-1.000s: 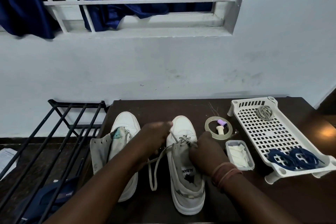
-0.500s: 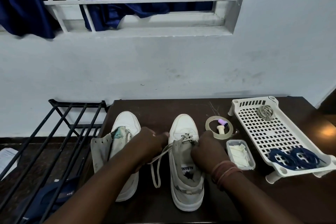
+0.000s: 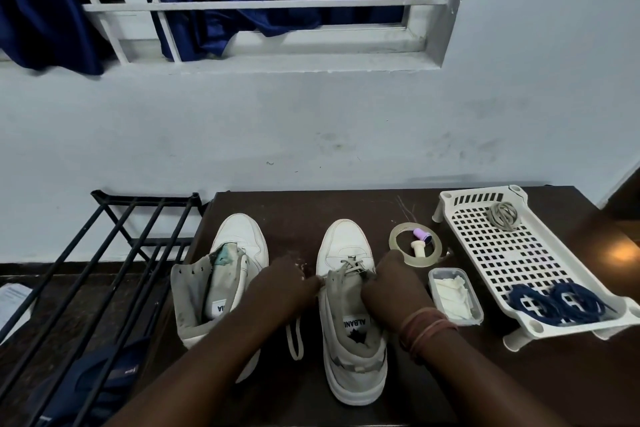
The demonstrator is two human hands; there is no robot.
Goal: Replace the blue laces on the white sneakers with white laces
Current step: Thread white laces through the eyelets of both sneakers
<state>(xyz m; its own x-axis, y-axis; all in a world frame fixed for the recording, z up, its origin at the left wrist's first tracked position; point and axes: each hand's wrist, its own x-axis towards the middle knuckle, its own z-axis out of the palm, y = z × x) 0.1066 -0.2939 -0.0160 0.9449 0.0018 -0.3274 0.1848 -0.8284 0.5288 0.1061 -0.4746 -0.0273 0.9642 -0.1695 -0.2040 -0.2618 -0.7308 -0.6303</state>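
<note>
Two white sneakers stand side by side on the dark table (image 3: 346,204), toes away from me. The right sneaker (image 3: 349,246) has a pale white lace (image 3: 350,263) crossed through its lowest eyelets. My left hand (image 3: 287,282) grips the lace at the shoe's left edge; a loop of lace (image 3: 294,340) hangs below it between the shoes. My right hand (image 3: 391,282) pinches the lace at the right eyelets. The left sneaker (image 3: 239,239) has no lace and its tongue is folded open. Two coiled blue laces (image 3: 557,302) lie in the white tray.
A white perforated tray (image 3: 498,253) sits at the right with a grey lace bundle (image 3: 503,215). A tape roll (image 3: 415,246) with a small purple cap, and a clear box (image 3: 453,295) of white cloth, lie beside the right sneaker. A black metal rack (image 3: 114,253) stands left of the table.
My left hand has drawn back from above the toe to the shoe's left edge, pulling the lace with it. My right hand has stayed at the eyelets.
</note>
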